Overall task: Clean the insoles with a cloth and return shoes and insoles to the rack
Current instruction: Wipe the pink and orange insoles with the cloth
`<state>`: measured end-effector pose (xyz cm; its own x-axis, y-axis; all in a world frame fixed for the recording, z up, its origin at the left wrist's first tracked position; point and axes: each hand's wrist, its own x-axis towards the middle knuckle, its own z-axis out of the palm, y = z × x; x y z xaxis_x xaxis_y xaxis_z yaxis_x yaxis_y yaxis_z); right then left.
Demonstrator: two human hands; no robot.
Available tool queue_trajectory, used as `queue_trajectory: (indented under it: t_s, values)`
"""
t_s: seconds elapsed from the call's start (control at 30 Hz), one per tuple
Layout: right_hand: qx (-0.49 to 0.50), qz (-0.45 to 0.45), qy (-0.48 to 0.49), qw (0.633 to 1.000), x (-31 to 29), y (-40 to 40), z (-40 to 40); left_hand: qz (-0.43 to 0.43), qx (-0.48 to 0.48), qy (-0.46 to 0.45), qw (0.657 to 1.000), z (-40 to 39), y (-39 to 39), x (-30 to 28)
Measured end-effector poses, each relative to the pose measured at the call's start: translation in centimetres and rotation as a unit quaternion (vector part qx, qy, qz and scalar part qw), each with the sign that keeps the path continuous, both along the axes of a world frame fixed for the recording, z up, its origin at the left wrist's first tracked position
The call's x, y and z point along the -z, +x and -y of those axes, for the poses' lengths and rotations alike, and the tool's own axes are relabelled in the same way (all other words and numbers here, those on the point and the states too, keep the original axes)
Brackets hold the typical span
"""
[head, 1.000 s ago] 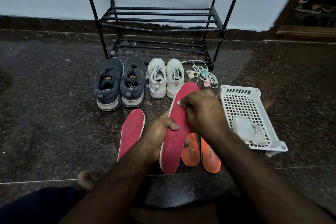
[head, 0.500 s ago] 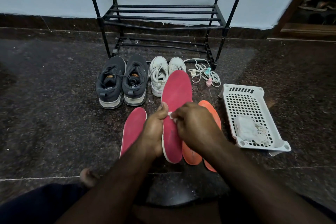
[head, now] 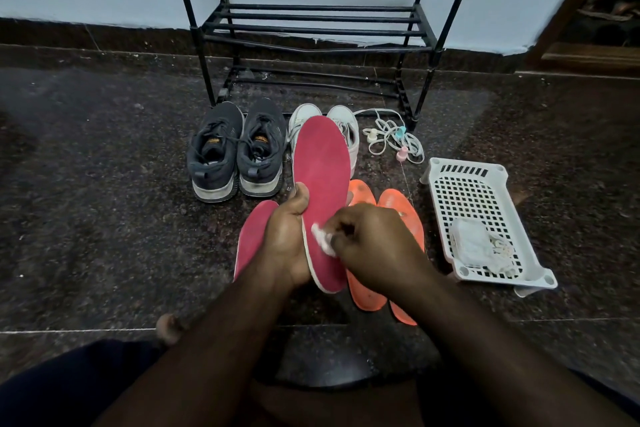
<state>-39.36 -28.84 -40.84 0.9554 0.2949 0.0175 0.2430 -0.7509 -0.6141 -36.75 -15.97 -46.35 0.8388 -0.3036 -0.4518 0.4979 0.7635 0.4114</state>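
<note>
My left hand [head: 287, 236] grips a red insole [head: 322, 166] by its lower left edge and holds it nearly upright above the floor. My right hand [head: 374, 243] pinches a small white cloth [head: 320, 237] against the insole's lower half. A second red insole [head: 252, 236] lies on the floor to the left, partly behind my left hand. Two orange insoles [head: 401, 211] lie to the right, partly under my right hand. A dark grey pair of shoes [head: 235, 152] and a white pair [head: 349, 128] stand before the black rack [head: 311, 28]; the raised insole hides much of the white pair.
A white perforated plastic tray [head: 478, 204] with crumpled white cloths sits on the floor at right. A tangle of white cord with small pink and teal pieces [head: 394, 139] lies by the rack's right leg. The floor is dark speckled stone. A toe [head: 169, 326] shows at lower left.
My right hand with the cloth has slid down the red insole from its tip to its lower half. The insole now stands more upright, uncovering the orange insoles.
</note>
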Motion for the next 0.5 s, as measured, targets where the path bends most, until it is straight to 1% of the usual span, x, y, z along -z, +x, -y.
queue_trajectory:
  t_s: [0.03, 0.07, 0.1, 0.13, 0.17, 0.2, 0.23, 0.27, 0.33, 0.37, 0.43, 0.5]
  values:
    - [0.015, 0.046, -0.015, 0.999, 0.2, 0.3, -0.1, -0.002, 0.001, 0.0, 1.0, 0.0, 0.0, 0.0]
    - [0.015, 0.066, -0.031, 0.997, 0.4, 0.3, -0.3, -0.003, -0.001, 0.001, 1.0, 0.0, -0.1, 0.1]
    - [0.001, 0.058, -0.051, 0.997, 0.4, 0.1, -0.7, -0.004, -0.005, -0.001, 1.0, 0.0, -0.1, 0.2]
    - [-0.027, 0.029, -0.063, 0.997, 0.5, -0.2, -0.9, -0.004, -0.014, -0.005, 1.0, -0.1, -0.1, 0.2]
    - [-0.062, -0.019, -0.067, 0.996, 0.3, -0.4, -0.9, -0.006, -0.024, -0.006, 1.0, -0.2, -0.1, 0.1]
    - [-0.096, -0.081, -0.048, 0.991, 0.2, -0.5, -0.6, -0.012, -0.031, -0.002, 0.999, -0.3, 0.0, 0.0]
    - [-0.114, -0.144, -0.006, 0.983, 0.0, -0.5, -0.2, -0.016, -0.033, 0.005, 0.999, -0.5, 0.3, 0.0]
    - [-0.108, -0.192, 0.052, 0.974, -0.1, -0.4, 0.4, -0.02, -0.031, 0.011, 0.999, -0.7, 0.4, -0.2]
    - [-0.032, -0.234, 0.188, 0.953, -0.4, 0.5, 1.8, -0.03, -0.02, 0.013, 0.999, -1.4, 0.6, -0.4]
    - [0.018, -0.245, 0.262, 0.933, -0.5, 1.2, 2.5, -0.03, -0.023, 0.01, 0.999, -1.7, 0.6, -0.4]
    - [0.091, -0.28, 0.393, 0.871, -0.4, 2.3, 4.0, -0.021, -0.043, 0.008, 0.999, -2.3, 0.6, -0.5]
    - [0.126, -0.319, 0.474, 0.811, 0.3, 3.1, 5.1, -0.009, -0.054, 0.009, 0.998, -2.6, 0.6, -0.5]
